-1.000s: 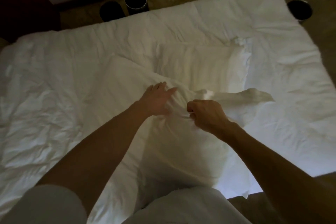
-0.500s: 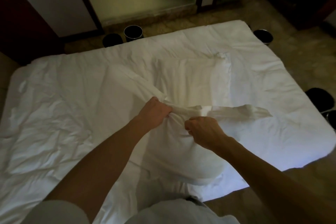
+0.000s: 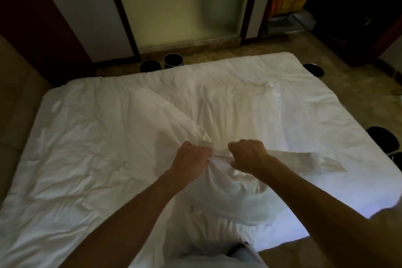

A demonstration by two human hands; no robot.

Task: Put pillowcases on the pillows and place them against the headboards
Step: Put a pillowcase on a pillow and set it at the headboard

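Closed up since a second ago, left hand (image 3: 191,158) and right hand (image 3: 248,154) both in a fisted grip on bunched pillowcase (image 3: 219,159) over the near pillow (image 3: 228,198) on the bed (image 3: 87,159), probably still casing

One bed (image 3: 87,159) with a white cover. Two pillows: one near (image 3: 228,198), bunched in both fists, one far (image 3: 239,115), lying flat. Two hands, left (image 3: 191,159) and right (image 3: 248,154), both clenched on cloth. One loose strip of pillowcase (image 3: 315,159) trailing right. Four dark round bins on the floor: two far left (image 3: 150,65) (image 3: 173,60), one far right (image 3: 314,69), one right (image 3: 379,137)
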